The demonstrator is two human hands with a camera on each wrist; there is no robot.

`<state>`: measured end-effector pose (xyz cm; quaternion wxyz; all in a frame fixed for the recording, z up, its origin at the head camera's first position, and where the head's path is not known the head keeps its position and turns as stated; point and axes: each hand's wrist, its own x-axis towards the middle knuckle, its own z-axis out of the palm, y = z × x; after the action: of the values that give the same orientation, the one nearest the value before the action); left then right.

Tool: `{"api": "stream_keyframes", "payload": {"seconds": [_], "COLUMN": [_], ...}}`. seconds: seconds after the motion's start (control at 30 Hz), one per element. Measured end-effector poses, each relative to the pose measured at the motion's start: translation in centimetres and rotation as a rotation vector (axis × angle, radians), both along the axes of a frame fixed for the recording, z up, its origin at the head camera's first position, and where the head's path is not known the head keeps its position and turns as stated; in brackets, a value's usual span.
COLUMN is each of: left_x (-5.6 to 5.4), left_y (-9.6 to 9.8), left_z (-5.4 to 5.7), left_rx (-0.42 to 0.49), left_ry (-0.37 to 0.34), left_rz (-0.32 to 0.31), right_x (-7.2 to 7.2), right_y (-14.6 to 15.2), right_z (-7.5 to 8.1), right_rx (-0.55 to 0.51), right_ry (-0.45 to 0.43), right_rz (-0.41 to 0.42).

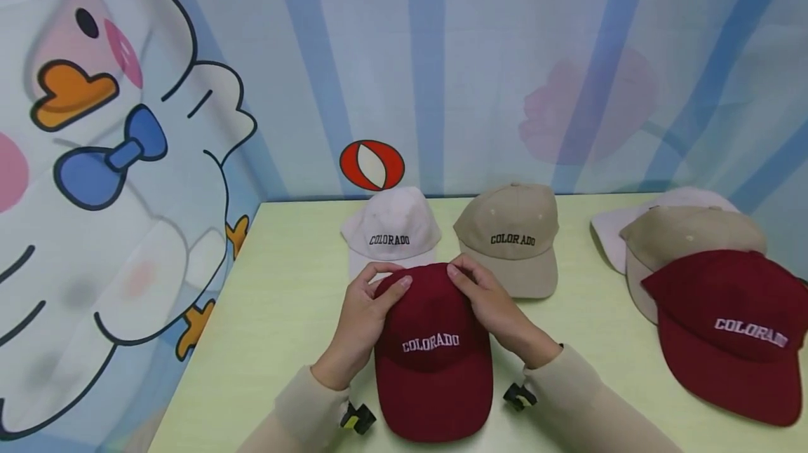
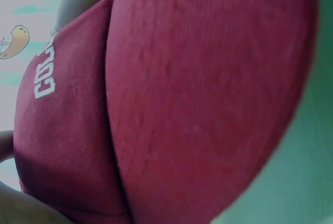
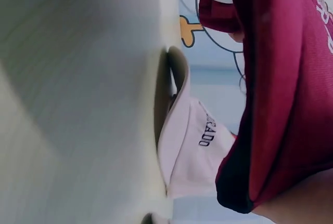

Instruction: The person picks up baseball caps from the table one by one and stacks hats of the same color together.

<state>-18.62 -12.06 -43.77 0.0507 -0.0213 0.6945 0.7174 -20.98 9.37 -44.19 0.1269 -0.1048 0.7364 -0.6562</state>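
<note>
A dark red baseball cap (image 1: 435, 393) with white COLORADO lettering is between the two hands, its brim towards the person. My left hand (image 1: 362, 321) grips the upper left of the crown, thumb on the front and fingers behind. On the upper right, my right hand (image 1: 503, 310) pinches the crown the same way. The right wrist view shows this red cap (image 3: 283, 94) raised off the table, with its back strap showing. Its brim (image 2: 208, 99) fills most of the left wrist view. Behind it sit a white cap (image 1: 391, 218) and a beige cap (image 1: 520, 228).
At the right of the pale yellow table (image 1: 271, 292), another red cap (image 1: 726, 362) overlaps a second beige cap (image 1: 688, 228), which partly covers a second white cap (image 1: 609, 235). A printed cartoon backdrop (image 1: 442, 74) stands along the table's back and left.
</note>
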Motion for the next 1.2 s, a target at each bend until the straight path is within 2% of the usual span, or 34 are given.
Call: {"api": "stream_keyframes", "payload": {"seconds": [0.2,0.37,0.73,0.97,1.2], "left_x": [-0.8,-1.4,-2.0,-2.1,-2.1], "left_y": [1.5,2.4,3.0,3.2,3.5], "left_z": [-0.5,-1.2,-2.3,-2.7,-2.9], "left_rx": [0.035,0.002,-0.224,-0.382,-0.454], "left_ry": [0.0,0.033,0.175,0.215,0.25], "left_rz": [0.014,0.019,0.004,0.019,0.027], "right_x": [-0.1,-0.3,-0.6,-0.9,-1.1], "right_y": [1.5,2.5,3.5,3.6,3.6], "right_z": [-0.6,-1.6,-2.4,-2.6,-3.2], "right_rx": [-0.027,-0.029,0.092,0.164,0.196], "right_ry": [-0.085,-0.107,-0.064,-0.015,0.013], "right_rz": [-0.01,-0.015,-0.073,-0.108,-0.146]}}
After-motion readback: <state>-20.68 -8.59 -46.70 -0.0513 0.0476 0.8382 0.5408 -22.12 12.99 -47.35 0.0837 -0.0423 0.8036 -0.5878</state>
